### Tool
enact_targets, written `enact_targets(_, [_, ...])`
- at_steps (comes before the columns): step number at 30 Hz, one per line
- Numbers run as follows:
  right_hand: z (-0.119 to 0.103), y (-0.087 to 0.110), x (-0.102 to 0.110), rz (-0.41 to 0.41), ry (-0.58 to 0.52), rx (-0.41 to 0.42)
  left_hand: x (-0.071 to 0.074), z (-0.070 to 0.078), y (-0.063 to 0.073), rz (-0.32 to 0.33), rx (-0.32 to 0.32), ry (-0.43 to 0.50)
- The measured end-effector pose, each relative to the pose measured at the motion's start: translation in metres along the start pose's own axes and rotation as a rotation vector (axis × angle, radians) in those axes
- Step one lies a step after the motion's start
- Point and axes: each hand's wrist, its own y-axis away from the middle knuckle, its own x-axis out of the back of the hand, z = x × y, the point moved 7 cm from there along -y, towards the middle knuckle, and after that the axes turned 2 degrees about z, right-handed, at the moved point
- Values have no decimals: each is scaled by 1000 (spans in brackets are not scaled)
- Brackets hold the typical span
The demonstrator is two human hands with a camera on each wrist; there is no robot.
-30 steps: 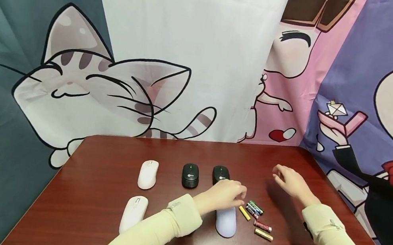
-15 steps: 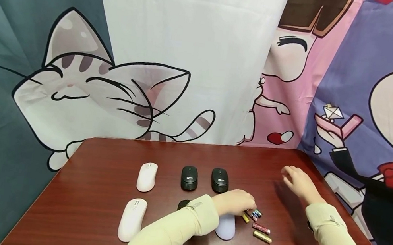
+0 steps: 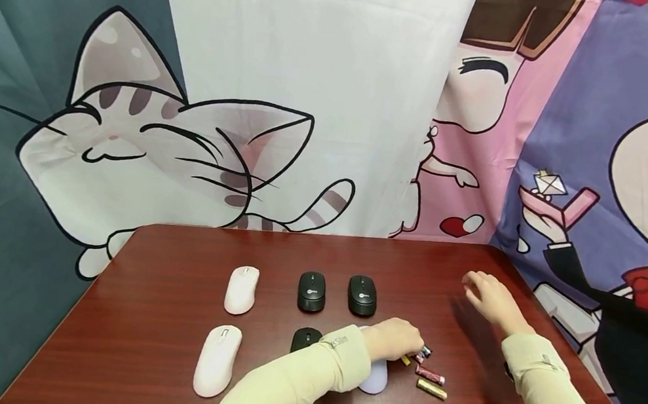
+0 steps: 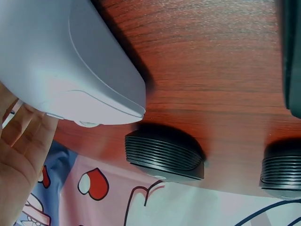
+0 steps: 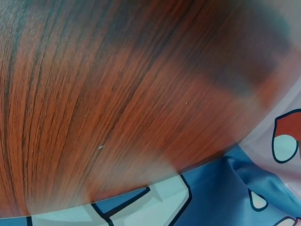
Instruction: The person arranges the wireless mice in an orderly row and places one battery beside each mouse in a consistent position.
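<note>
In the head view's lower centre, we lose part of the lavender mouse behind the left hand.

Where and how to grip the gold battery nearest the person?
Probably best pinched across the middle of the gold battery, from above and the right: it lies flat, a slim cylinder with both long sides exposed, and the left hand is left and beyond.

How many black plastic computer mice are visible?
3: one black plastic mouse at the back, another black mouse right of it, a third black mouse nearer, partly behind the pale yellow left sleeve, which may hide more.
</note>
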Motion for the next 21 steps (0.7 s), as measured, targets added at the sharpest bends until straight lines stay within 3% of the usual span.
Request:
enact_targets(9, [0, 2, -10, -102, 39, -56, -4, 1, -1, -3, -6, -15])
enact_targets(15, [-2, 2, -12, -67, 43, -24, -1, 0, -2, 6, -39, -8])
enact_targets(21, [-8, -4, -13, -52, 15, -12, 9, -12, 3, 48, -68, 47])
